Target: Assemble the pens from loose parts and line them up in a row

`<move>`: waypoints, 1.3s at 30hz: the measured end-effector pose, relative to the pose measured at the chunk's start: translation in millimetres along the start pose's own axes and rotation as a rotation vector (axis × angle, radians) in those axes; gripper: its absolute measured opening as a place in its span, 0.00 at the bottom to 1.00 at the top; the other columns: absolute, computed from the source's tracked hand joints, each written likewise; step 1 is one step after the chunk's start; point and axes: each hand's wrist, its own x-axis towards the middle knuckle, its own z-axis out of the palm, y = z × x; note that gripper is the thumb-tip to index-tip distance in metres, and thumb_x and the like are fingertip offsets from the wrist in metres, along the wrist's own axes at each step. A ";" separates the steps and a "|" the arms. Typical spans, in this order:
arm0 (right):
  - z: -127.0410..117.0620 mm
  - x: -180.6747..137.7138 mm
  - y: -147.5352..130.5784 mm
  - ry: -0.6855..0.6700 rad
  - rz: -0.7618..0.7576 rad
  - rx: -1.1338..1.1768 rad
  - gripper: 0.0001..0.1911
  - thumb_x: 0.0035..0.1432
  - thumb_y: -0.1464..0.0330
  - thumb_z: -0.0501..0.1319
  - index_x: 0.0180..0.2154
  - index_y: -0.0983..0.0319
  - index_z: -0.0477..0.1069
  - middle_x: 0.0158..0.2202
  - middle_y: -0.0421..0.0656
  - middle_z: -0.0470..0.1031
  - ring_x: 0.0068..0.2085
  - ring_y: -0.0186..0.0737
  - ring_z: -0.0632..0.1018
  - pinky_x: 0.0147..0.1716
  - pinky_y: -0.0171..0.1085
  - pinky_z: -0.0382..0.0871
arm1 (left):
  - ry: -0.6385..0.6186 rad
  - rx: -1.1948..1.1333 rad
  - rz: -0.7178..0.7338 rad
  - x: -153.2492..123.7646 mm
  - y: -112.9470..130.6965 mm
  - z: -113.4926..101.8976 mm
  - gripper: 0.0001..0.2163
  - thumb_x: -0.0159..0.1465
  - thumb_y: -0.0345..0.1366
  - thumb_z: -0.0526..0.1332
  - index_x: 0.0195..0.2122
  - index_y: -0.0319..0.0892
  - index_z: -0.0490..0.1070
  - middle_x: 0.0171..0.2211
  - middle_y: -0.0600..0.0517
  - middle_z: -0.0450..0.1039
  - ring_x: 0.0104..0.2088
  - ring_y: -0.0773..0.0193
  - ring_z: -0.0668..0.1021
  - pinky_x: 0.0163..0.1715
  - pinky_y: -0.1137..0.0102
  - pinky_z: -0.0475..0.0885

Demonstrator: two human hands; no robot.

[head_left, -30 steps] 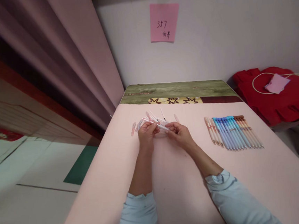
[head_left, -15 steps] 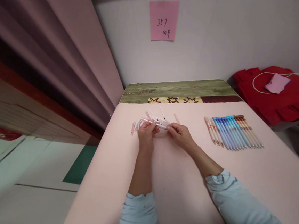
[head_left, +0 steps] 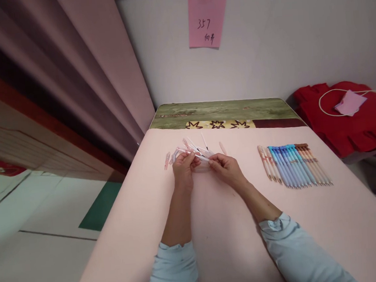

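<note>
Both hands meet over a small heap of loose pen parts [head_left: 193, 148] at the far middle of the pink table [head_left: 223, 243]. My left hand [head_left: 183, 170] is closed, pinching one end of a thin pale pen barrel [head_left: 200, 157]. My right hand [head_left: 225, 168] is closed too, its fingertips pinching the other end of that barrel. To the right, a row of several finished pens [head_left: 293, 165] in cream, blue and tan lies side by side, apart from my hands.
A pink note [head_left: 207, 21] hangs on the wall ahead. A curtain [head_left: 80, 76] falls at the left beside the table's edge. Red cloth [head_left: 350, 118] with a white cable and pink paper lies at the right. A green patterned surface [head_left: 221, 114] borders the table's far end.
Both hands stay over the heap with the barrel between them; only the fingers shift slightly. The view has tilted a little.
</note>
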 end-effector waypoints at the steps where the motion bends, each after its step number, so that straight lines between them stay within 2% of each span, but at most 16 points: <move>1: 0.0 -0.1 -0.1 0.001 0.002 -0.002 0.15 0.59 0.56 0.61 0.38 0.60 0.75 0.24 0.38 0.71 0.24 0.33 0.66 0.24 0.32 0.59 | 0.000 -0.002 -0.001 0.0 0.1 0.0 0.13 0.49 0.36 0.73 0.30 0.36 0.73 0.32 0.47 0.79 0.26 0.71 0.76 0.29 0.74 0.75; 39: -0.3 -1.1 -3.9 0.005 -0.005 -0.034 0.15 0.59 0.56 0.61 0.36 0.61 0.75 0.22 0.37 0.68 0.23 0.33 0.64 0.23 0.32 0.56 | 0.005 -0.010 -0.006 1.2 -1.0 -0.8 0.13 0.49 0.36 0.73 0.31 0.36 0.73 0.30 0.49 0.77 0.26 0.71 0.76 0.28 0.74 0.75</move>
